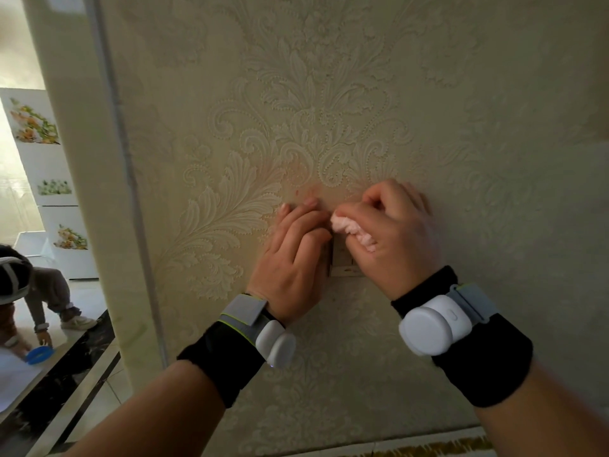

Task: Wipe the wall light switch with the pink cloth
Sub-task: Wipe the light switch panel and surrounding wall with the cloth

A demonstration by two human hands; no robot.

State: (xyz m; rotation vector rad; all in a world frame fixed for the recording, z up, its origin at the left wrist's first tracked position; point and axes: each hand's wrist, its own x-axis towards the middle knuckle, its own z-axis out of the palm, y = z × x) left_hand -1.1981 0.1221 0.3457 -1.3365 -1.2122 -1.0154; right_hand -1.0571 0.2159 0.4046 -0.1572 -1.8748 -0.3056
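Head view: embossed wallpaper wall [362, 94] fills most of the frame, doorway at left with another person crouched on the floor beyond. Left hand [293, 255] lies flat on the wall, fingers spread and holding nothing, covering the switch's left edge. Right hand [392, 239] is closed around the cloth [354, 230], bunched into a small pink wad that pokes out between thumb and fingers, pressed at the switch's upper part. Switch [342, 263] is a pale plate on the wall between the two hands, mostly hidden; only its lower middle shows. White trackers sit on black bands on both wrists.

Handling, judged: cloth is light, soft, squashes easily, so a tight pinch in the fist keeps it from slipping out. Switch plate is rigid and fixed but its rocker may flip under pressure; wipe lightly, bracing beside it.
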